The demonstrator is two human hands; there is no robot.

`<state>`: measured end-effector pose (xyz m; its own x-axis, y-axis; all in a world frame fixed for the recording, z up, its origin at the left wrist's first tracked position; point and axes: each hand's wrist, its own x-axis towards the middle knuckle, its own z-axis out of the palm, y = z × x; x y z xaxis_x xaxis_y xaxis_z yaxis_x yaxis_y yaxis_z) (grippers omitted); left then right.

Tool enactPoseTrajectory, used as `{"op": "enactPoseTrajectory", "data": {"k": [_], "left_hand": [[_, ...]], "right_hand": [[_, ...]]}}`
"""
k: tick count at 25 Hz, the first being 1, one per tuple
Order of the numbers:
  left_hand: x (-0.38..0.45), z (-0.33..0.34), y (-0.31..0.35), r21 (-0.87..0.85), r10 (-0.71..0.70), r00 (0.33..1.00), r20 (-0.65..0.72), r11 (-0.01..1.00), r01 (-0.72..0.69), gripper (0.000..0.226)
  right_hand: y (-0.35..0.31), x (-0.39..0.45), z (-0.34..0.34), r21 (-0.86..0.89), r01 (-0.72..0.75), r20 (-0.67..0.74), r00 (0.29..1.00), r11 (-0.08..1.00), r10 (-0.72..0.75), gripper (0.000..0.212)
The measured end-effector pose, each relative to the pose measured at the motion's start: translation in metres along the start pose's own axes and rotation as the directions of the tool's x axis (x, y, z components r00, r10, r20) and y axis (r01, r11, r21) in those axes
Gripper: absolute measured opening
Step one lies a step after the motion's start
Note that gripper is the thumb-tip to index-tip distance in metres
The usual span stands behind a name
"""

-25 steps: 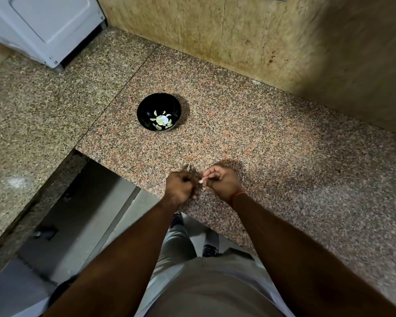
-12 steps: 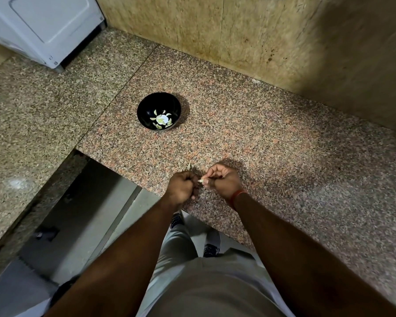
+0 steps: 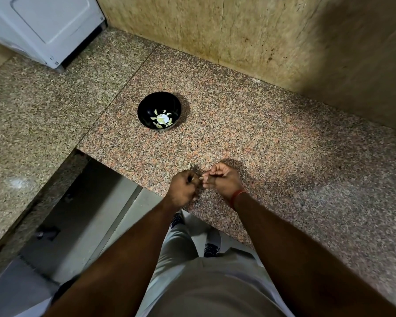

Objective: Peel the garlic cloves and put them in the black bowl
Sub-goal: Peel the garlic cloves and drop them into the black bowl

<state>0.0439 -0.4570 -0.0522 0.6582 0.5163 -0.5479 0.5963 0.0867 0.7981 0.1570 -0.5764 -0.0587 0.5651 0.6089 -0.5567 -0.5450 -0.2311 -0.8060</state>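
Both hands, left (image 3: 185, 188) and right (image 3: 223, 179), pinch a tiny clove (image 3: 201, 178) near the counter edge, far from the bowl (image 3: 146, 106); it looks light and slippery, so hold its ends.

Glossy black bowl (image 3: 159, 104); polished speckled granite counter (image 3: 272, 145).

Black bowl (image 3: 159, 110), upright, upper centre, holding pale peeled cloves (image 3: 161, 119); one small clove (image 3: 201, 178) pinched lower centre.
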Motion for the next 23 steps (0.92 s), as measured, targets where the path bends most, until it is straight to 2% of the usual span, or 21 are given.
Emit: {"op": "enactPoseTrajectory", "data": {"k": [3,5,12,16,19,23], "left_hand": [[0.003,0.005,-0.002,-0.256,-0.058,0.998,0.010,0.965,0.059,0.016],[0.004,0.008,-0.004,-0.319,-0.068,0.997,0.033,0.945,0.075,0.016],[0.010,0.006,-0.009,-0.279,-0.060,0.997,0.044,0.958,0.070,0.015],[0.012,0.005,-0.012,-0.287,-0.083,0.996,0.029,0.954,0.088,0.015],[0.012,0.005,-0.014,-0.257,-0.091,0.995,0.043,0.961,0.099,0.016],[0.012,0.007,-0.011,-0.251,-0.094,0.996,0.010,0.964,0.093,0.015]], "right_hand": [[0.000,-0.002,0.002,0.063,-0.005,-0.017,1.000,0.998,0.006,0.029],[-0.001,-0.002,0.004,0.040,0.003,-0.060,0.998,0.999,-0.001,0.031],[-0.001,-0.001,0.007,-0.051,0.034,-0.124,0.992,0.998,-0.040,0.029],[-0.001,-0.001,0.009,-0.027,0.018,-0.109,0.994,0.999,-0.021,0.034],[0.000,0.001,0.011,-0.110,0.023,-0.164,0.986,0.994,-0.041,0.031],[0.003,0.003,0.013,-0.146,0.021,-0.130,0.991,0.989,-0.040,0.028]]}}
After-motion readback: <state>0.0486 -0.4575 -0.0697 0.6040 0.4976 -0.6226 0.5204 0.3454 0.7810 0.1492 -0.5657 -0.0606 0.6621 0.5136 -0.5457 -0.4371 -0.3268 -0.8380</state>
